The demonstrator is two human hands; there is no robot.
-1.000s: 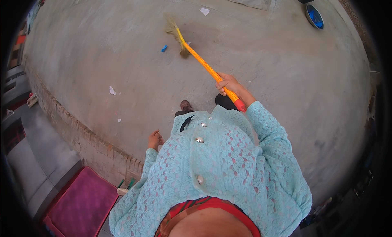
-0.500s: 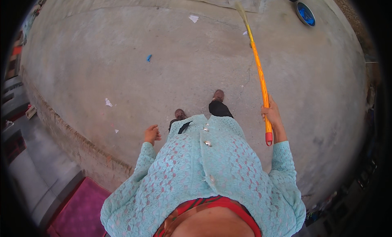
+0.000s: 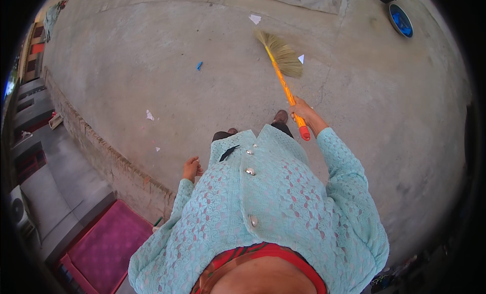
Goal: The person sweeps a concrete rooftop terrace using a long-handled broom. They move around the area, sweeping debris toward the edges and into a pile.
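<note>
Orange and yellow, the handle of the broom (image 3: 283,85) runs up from the right hand (image 3: 302,109), which is wrapped around it just above the red end cap. Its straw bristles (image 3: 285,55) are fanned out over the concrete floor (image 3: 126,66). At the right edge of the fan sits a white scrap (image 3: 301,58), touching or just beside it; I cannot tell which. The left hand (image 3: 191,169), well to the broom's lower left, looks empty, its fingers slack and half curled.

Farther out, a pale scrap (image 3: 254,19) lies beyond the bristles, and a crumpled blue scrap (image 3: 199,66) lies to the broom's left. A torn white piece (image 3: 150,115) and a smaller bit (image 3: 158,149) lie farther left and lower. No heap shows near the broom, so I judge that little has been gathered: these five pieces lie loose and apart. Well off to the broom's upper right stands a basin (image 3: 392,18) with blue contents; left, past the torn piece, runs a low brick wall (image 3: 109,147).
</note>
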